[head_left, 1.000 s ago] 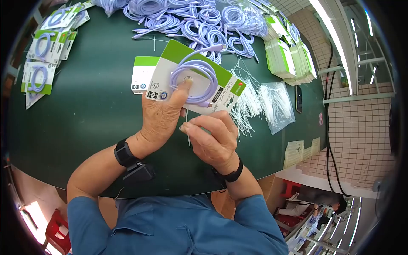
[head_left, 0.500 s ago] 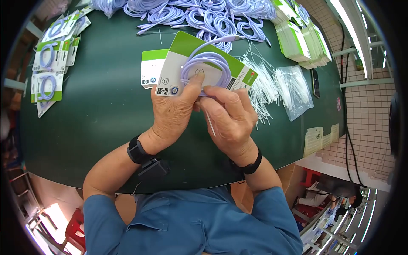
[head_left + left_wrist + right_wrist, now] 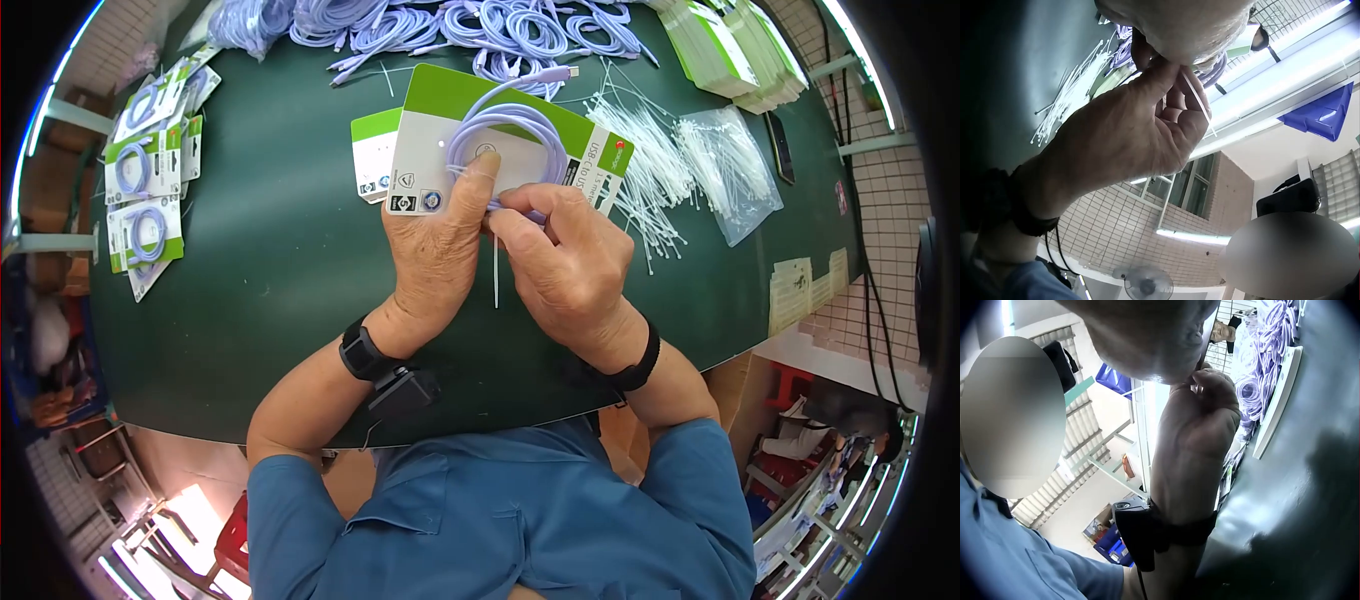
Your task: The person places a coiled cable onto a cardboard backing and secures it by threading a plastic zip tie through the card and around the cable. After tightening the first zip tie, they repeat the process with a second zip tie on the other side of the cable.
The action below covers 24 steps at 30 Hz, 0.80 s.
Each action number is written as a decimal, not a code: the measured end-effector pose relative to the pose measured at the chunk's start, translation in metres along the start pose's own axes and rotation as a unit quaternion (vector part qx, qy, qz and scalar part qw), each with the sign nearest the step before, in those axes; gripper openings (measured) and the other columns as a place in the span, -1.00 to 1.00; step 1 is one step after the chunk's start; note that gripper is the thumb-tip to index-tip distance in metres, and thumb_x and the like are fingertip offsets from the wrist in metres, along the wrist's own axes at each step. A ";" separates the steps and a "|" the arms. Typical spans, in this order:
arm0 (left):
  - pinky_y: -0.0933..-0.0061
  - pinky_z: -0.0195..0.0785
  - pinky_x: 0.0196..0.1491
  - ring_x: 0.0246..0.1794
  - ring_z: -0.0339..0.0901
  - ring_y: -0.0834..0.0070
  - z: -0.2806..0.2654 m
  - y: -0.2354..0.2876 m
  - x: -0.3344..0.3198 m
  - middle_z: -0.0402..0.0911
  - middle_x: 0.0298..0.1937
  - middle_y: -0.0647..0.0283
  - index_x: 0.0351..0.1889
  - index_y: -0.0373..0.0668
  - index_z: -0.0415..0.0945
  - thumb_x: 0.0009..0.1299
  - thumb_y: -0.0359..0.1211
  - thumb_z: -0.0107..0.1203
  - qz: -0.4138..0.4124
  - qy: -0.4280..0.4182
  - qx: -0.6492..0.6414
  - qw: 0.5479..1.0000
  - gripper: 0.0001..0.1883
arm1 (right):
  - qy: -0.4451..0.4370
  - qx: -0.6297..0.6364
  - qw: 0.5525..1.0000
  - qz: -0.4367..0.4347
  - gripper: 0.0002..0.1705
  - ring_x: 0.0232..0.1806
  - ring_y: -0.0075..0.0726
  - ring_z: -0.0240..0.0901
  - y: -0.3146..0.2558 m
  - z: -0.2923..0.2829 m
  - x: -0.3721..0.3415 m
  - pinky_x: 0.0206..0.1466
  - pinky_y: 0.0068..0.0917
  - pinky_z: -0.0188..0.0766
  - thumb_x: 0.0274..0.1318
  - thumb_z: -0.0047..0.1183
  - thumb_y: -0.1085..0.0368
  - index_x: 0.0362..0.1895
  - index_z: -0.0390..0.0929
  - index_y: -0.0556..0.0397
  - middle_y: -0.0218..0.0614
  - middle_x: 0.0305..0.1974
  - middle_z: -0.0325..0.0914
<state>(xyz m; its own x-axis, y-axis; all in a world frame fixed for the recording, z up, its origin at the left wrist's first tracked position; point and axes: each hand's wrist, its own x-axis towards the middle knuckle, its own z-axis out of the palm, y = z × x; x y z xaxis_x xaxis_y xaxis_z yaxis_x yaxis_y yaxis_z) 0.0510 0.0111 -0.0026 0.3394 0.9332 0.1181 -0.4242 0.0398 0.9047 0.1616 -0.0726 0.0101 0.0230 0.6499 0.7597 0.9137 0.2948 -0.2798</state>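
Observation:
The left hand (image 3: pixel 437 250) grips a green and white card (image 3: pixel 425 130), its thumb pressing a coiled lilac cable (image 3: pixel 547 127) against the card's face. Beside that thumb, at the coil's lower edge, the right hand (image 3: pixel 575 275) pinches with thumb and index finger. A thin white tie (image 3: pixel 496 272) hangs below the fingertips; in the left wrist view the tie (image 3: pixel 1196 97) runs along the right hand (image 3: pixel 1125 134). Where the tie passes behind the card is hidden. In the right wrist view the left hand (image 3: pixel 1194 434) is seen from its wrist side.
A card stack (image 3: pixel 372 150) lies behind the held card. Carded cables (image 3: pixel 148 232) lie at the left, loose lilac coils (image 3: pixel 395 30) at the back. White ties (image 3: pixel 640 150), a bag of ties (image 3: pixel 728 170), a phone (image 3: pixel 779 148) and stacked cards (image 3: pixel 705 50) are at the right.
The right hand has moved up from below the card to the coil's lower edge, and the tie now hangs almost straight down. The head view has shifted, so the table items appear displaced.

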 end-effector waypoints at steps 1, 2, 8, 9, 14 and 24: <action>0.61 0.44 -0.40 -0.31 0.56 0.69 0.000 -0.001 0.000 0.66 -0.15 0.32 0.05 -0.28 0.59 0.48 -0.42 0.34 -0.001 0.001 -0.005 1.000 -0.74 | 0.002 0.003 1.000 0.002 -0.63 -0.45 -0.33 0.61 0.000 0.000 -0.001 -0.46 -0.46 0.55 -0.22 0.40 0.61 -0.22 0.73 0.10 -0.27 -0.25 0.68; 0.60 0.45 -0.37 -0.29 0.57 0.69 0.000 -0.002 0.000 0.66 -0.14 0.32 0.06 -0.28 0.59 0.48 -0.42 0.34 -0.002 0.002 -0.011 1.000 -0.74 | 0.006 0.003 1.000 0.006 -0.63 -0.45 -0.33 0.61 0.000 0.001 -0.002 -0.46 -0.46 0.55 -0.22 0.40 0.61 -0.22 0.73 0.10 -0.27 -0.25 0.68; 0.54 0.49 -0.30 -0.27 0.58 0.65 -0.005 -0.006 0.006 0.66 -0.13 0.32 0.06 -0.29 0.59 0.47 -0.43 0.34 0.021 -0.004 0.017 1.000 -0.73 | 0.005 0.029 1.000 0.001 -0.66 -0.44 -0.35 0.61 0.001 0.000 -0.002 -0.46 -0.47 0.57 -0.15 0.42 0.61 -0.20 0.74 0.11 -0.24 -0.22 0.66; 0.54 0.50 -0.28 -0.26 0.58 0.64 -0.006 -0.005 0.007 0.67 -0.13 0.32 0.07 -0.29 0.59 0.47 -0.43 0.34 0.020 -0.008 0.018 1.000 -0.73 | 0.002 0.038 0.999 -0.001 -0.67 -0.43 -0.35 0.61 0.000 -0.001 -0.002 -0.45 -0.47 0.58 -0.14 0.43 0.61 -0.20 0.74 0.12 -0.23 -0.22 0.66; 0.53 0.52 -0.23 -0.22 0.60 0.62 -0.007 -0.001 0.008 0.68 -0.11 0.32 0.08 -0.28 0.59 0.47 -0.43 0.34 0.006 -0.012 0.010 1.000 -0.72 | 0.012 0.074 0.997 -0.006 -0.69 -0.40 -0.36 0.61 -0.001 0.000 -0.009 -0.43 -0.49 0.61 -0.11 0.44 0.61 -0.20 0.73 0.16 -0.21 -0.18 0.62; 0.32 0.70 0.08 0.06 0.70 0.40 -0.012 0.005 0.013 0.64 0.15 0.10 0.30 -0.32 0.44 0.59 -0.42 0.16 0.004 -0.046 0.059 0.997 -0.63 | -0.001 0.122 0.992 -0.022 -0.68 -0.35 -0.35 0.62 -0.006 -0.002 -0.007 -0.43 -0.51 0.60 -0.10 0.42 0.64 -0.18 0.70 0.21 -0.22 -0.17 0.59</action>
<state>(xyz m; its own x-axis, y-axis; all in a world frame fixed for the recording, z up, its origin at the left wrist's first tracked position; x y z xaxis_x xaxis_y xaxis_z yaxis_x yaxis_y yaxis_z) 0.0430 0.0274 -0.0017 0.4138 0.8966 0.1575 -0.3266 -0.0153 0.9450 0.1566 -0.0800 0.0074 -0.0159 0.6336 0.7735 0.7889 0.4833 -0.3796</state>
